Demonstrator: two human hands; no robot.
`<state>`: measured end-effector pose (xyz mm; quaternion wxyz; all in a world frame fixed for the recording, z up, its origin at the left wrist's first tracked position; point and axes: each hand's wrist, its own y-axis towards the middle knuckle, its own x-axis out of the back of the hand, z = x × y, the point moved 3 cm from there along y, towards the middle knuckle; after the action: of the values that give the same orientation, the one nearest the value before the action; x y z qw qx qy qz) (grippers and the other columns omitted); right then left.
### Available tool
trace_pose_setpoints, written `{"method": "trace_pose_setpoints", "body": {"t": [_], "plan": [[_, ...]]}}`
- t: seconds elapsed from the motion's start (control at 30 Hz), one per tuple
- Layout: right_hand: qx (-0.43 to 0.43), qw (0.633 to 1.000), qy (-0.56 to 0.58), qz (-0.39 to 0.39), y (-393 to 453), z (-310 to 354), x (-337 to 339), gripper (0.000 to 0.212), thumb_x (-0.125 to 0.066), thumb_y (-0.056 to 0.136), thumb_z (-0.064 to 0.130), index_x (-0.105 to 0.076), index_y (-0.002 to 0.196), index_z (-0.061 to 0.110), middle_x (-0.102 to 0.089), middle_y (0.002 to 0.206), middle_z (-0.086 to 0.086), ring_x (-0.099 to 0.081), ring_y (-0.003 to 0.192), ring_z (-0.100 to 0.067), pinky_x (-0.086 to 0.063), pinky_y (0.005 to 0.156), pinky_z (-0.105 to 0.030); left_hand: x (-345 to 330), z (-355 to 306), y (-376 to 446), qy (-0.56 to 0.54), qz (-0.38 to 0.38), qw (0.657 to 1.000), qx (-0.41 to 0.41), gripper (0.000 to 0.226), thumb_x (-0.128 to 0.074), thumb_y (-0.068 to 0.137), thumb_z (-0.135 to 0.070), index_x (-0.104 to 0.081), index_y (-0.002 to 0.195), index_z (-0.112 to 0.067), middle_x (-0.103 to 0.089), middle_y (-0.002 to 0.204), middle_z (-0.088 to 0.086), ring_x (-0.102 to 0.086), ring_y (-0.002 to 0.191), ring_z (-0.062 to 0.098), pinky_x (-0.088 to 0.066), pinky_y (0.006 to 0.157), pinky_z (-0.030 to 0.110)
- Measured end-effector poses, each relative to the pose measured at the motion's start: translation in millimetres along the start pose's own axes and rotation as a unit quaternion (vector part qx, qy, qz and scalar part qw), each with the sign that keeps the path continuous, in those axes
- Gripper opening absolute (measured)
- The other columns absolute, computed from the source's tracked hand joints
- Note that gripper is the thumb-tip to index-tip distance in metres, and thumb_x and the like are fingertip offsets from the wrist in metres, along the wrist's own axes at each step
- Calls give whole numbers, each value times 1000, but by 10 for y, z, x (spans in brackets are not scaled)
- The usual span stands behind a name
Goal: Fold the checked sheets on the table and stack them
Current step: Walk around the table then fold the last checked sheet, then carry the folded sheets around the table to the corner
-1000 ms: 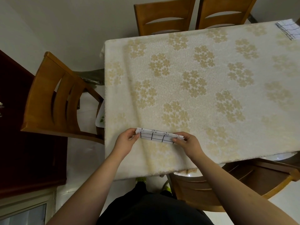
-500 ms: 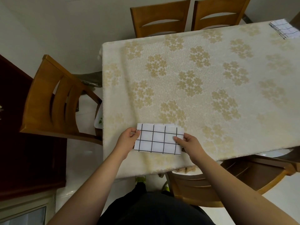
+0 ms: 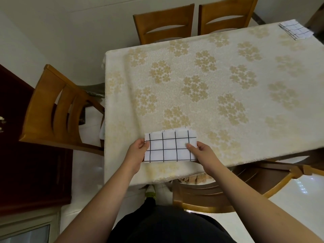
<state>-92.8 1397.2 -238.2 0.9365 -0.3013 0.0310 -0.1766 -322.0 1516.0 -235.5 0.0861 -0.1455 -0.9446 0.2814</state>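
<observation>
Folded checked sheet (image 3: 170, 147) at 6 o'clock edge of table (image 3: 228, 88), flat, grid face up. Left hand (image 3: 138, 151) pinches its 9 o'clock edge, thumb on top. Right hand (image 3: 199, 151) pinches its 3 o'clock edge, thumb on top. Second folded sheet (image 3: 296, 29) far off at 1 o'clock corner. Wooden chairs (image 3: 164, 25) at 12 and 9 o'clock.

White black-checked sheet (image 3: 170, 146); cream tablecloth (image 3: 228, 88) with golden flowers.

Home dining room, clothed table (image 3: 228, 95), wooden chairs (image 3: 164, 23)
</observation>
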Motion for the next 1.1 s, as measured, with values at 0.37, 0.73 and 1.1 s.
{"method": "trace_pose_setpoints", "body": {"t": [0.37,0.73,1.1], "plan": [[43,998,-3,-49,-258,18,101,44,-76,74,42,-61,80,2,-60,76,-27,-51,66,-19,-40,65,-35,-143,-39,-348,56,-7,996,-64,26,-65,91,-12,-59,115,-21,-69,110,-6,-66,98,7,-54,80,24],[36,998,-14,-57,-778,-118,112,63,-74,78,45,-55,95,-12,-57,75,-26,-53,65,-29,-45,63,-34,-4,83,-411,35,89,995,-36,15,-63,93,-16,-66,107,-15,-73,107,4,-68,101,23,-54,90,43],[-4,979,115,-171,-1758,-518,177,18,-70,87,16,-69,99,3,-73,100,-17,-71,91,-28,-59,80,-38,-314,87,-754,66,220,973,-9,6,-59,94,-8,-62,99,-8,-68,95,11,-65,80,20,-55,66,29]]}}
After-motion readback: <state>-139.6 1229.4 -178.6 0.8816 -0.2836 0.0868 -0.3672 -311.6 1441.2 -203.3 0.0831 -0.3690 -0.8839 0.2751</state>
